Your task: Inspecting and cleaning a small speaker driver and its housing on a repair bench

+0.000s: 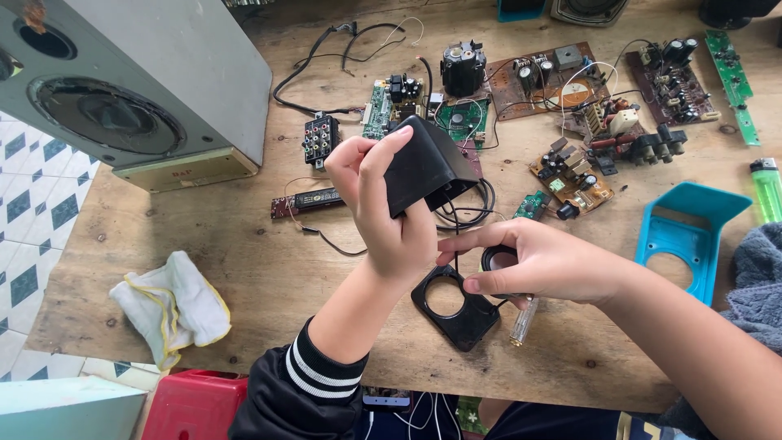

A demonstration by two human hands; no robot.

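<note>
- Black plastic speaker shell [428, 167] sits clamped in the left hand [383, 204], fingers wrapped tight, its long axis tilted toward 1 o'clock.
- Right hand [542, 262], at 4 o'clock from the shell, pinches a small round speaker driver [497, 259] (wires run up into the shell).
- Black front panel [456, 305] lies on the bench [244, 261] at 6 o'clock.
- Circuit boards [570, 175] spread around 1 o'clock.

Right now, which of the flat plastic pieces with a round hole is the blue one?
The blue panel at the table's right side, beside the green lighter. The other holed piece, the black panel, lies under the right hand.
</note>
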